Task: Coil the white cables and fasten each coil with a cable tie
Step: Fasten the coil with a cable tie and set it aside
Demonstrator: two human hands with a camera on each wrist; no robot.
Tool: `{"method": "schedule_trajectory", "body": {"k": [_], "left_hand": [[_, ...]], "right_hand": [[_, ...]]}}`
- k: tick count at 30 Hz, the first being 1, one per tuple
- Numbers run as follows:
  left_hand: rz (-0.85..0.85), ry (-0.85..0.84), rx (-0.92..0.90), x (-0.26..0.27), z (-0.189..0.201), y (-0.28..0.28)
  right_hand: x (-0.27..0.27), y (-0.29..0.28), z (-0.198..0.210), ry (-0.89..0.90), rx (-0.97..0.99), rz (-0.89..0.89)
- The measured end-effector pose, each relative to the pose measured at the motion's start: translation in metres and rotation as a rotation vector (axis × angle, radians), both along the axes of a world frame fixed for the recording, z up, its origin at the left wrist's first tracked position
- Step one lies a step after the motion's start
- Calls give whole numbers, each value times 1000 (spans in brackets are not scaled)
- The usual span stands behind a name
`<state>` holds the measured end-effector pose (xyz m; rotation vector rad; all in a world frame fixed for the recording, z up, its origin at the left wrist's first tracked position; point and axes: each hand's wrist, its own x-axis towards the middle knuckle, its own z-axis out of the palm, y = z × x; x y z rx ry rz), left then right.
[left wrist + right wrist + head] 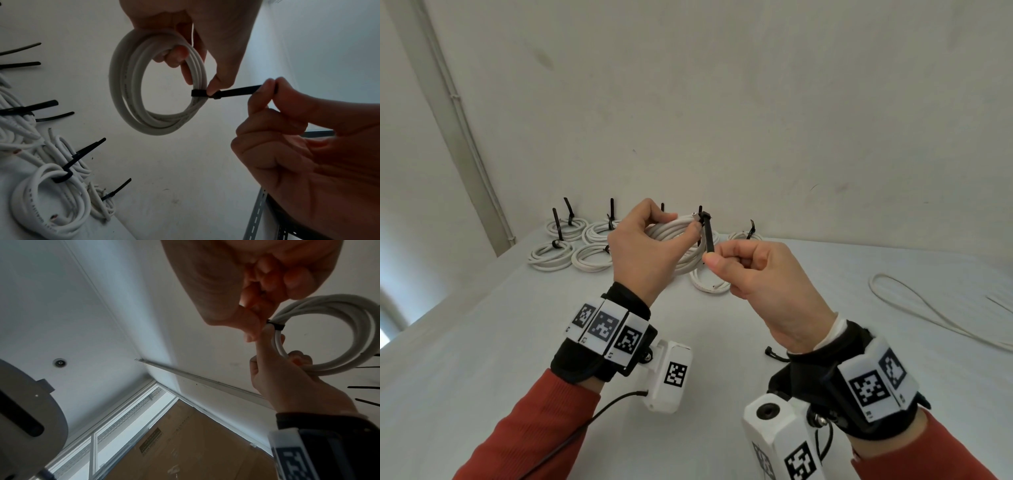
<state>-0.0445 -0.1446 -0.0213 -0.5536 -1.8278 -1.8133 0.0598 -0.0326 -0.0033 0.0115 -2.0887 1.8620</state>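
Note:
My left hand (pixel 643 246) holds a white cable coil (pixel 131 84) up above the table, fingers curled through its ring and thumb pressed by the tie's head. A black cable tie (pixel 232 92) is wrapped around the coil (pixel 671 228). My right hand (pixel 750 267) pinches the tie's free tail (pixel 709 240) between thumb and forefinger, out to the right of the coil. In the right wrist view the coil (pixel 337 331) and the tie's band (pixel 276 326) show just past my right hand (pixel 257 288) and left hand (pixel 292 382).
Several tied white coils (pixel 566 246) with black tie tails sticking up lie at the back of the white table (pixel 517 342). A loose white cable (pixel 928 308) runs along the right side. A spare black tie (pixel 774 354) lies under my right wrist.

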Motion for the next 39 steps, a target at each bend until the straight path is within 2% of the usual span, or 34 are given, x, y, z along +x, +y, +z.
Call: {"method": "schedule_trajectory", "body": {"k": [5,9,12,16,18,21,24,29,35,39], "left_hand": [[-7,-13,-2,-1,-1,-1],[-29,-26,-20,-1,-3,0],[-129,-153,51,-4,-2,-2],[-317,-357,212,-2,3,-1],[-421,-448,260,0,5,2],[-561,-549,281,1,2,8],[-610,-622,255,1,-5,12],[-671,-657,245,-2,-13,13],[-759,-637,219,-1,-10,8],[-820,-648,191,-1,-7,6]], "right_hand": [[-4,0,-6,18,-13,-4],[-9,7,-5,-62,10,44],[-10,20,2,-136,76,-1],[-18,37,5,-155,81,-167],[-21,40,0,-200,75,-117],[-21,40,-7,-271,-52,44],[-20,41,-11,-270,-105,46],[-22,50,-17,-250,-126,18],[-19,56,-14,-183,-29,31],[-17,53,-14,-147,74,107]]}}
